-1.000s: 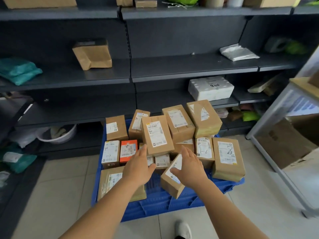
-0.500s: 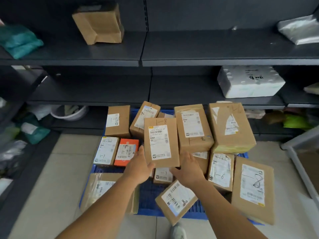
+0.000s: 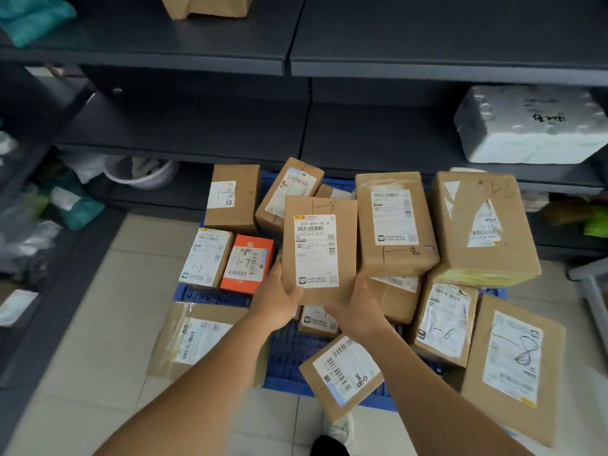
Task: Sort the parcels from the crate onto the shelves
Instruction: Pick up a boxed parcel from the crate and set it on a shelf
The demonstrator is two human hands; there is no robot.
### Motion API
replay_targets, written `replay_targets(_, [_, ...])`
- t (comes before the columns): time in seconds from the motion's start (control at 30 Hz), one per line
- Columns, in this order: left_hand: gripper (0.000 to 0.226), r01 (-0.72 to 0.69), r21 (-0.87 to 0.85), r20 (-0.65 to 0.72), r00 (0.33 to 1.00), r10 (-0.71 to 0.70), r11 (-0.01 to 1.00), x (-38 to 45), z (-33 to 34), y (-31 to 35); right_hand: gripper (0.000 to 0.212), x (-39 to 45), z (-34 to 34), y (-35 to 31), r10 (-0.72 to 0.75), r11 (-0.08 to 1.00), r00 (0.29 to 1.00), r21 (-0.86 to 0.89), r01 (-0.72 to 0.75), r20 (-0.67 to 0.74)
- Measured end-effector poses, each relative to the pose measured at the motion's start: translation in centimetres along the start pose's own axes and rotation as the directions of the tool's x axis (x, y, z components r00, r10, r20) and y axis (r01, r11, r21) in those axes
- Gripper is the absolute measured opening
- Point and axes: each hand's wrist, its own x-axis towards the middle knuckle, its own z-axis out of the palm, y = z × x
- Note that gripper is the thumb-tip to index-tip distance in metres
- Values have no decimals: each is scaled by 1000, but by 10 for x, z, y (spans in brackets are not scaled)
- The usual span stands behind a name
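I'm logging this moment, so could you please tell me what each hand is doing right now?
Left hand: closed on the lower left corner of the brown parcel marked 1-8.
Right hand: closed on the same parcel's lower right corner.

Dim, even light; soft blur, wide-angle bending at edges.

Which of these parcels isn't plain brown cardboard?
The small orange box marked 1-7, lying in the blue plastic crate left of the held parcel; the others there are brown.
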Motion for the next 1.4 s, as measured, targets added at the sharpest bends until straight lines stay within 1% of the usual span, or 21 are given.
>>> replay_targets(0.13, [62, -49, -128, -21, 999, 46, 991, -10, -6, -3, 72, -10, 2, 1, -38, 997, 998, 71, 40, -41])
replay_targets(0.27, [61, -97, -293, -17, 995, 96, 951, -28, -22, -6, 65, -29, 4, -7, -98, 987, 990, 119, 110, -105])
replay_targets(0.33, [64, -91, -380, -13, 996, 92, 921, -37, -32, -13, 67, -40, 8, -14, -154, 975, 978, 139, 173, -138])
replay_targets(0.4, [65, -74, -464, -14, 997, 76, 883, -48, -44, -24, 63, -52, 14, -23, -224, 956, 960, 154, 250, -167])
replay_targets(0.47, [58, -55, -544, -11, 998, 58, 837, -64, -55, -38, 60, -65, 24, -33, -273, 942, 947, 155, 299, -168])
replay_targets(0.53, [44, -53, -618, -38, 999, 37, 784, -81, -68, -53, 64, -78, 38, -43, -305, 932, 942, 161, 325, -138])
replay_targets(0.6, [33, -56, -655, -85, 996, 1, 754, -100, -82, -70, 69, -91, 54, -52, -324, 926, 941, 172, 337, -95])
replay_targets(0.7, [31, -53, -691, -121, 992, -43, 721, -124, -102, -99, 59, -109, 78, -65, -362, 920, 931, 145, 364, -38])
replay_targets(0.83, [28, -34, -729, -165, 978, -127, 683, -151, -115, -132, 57, -127, 106, -77, -429, 899, 903, 114, 424, 26])
replay_targets(0.93, [34, -32, -760, -200, 962, -187, 649, -165, -116, -148, 58, -131, 120, -81, -475, 879, 874, 103, 466, 105])
replay_targets(1.03, [46, -31, -817, -242, 925, -293, 576, -180, -109, -159, 62, -129, 128, -85, -516, 854, 828, 50, 519, 218])
replay_targets(1.13, [62, -34, -855, -271, 879, -392, 517, -197, -96, -169, 65, -123, 130, -88, -473, 861, 814, -19, 508, 337])
replay_targets(1.27, [79, -22, -899, -280, 798, -534, 437, -223, -68, -182, 57, -105, 131, -84, -414, 850, 818, -150, 504, 400])
replay_targets(1.3, [80, -19, -903, -283, 778, -560, 429, -229, -60, -185, 55, -101, 131, -83, -415, 837, 810, -174, 518, 415])
replay_targets(1.4, [70, 0, -912, -278, 735, -619, 410, -244, -39, -192, 52, -89, 130, -83, -419, 774, 777, -262, 576, 471])
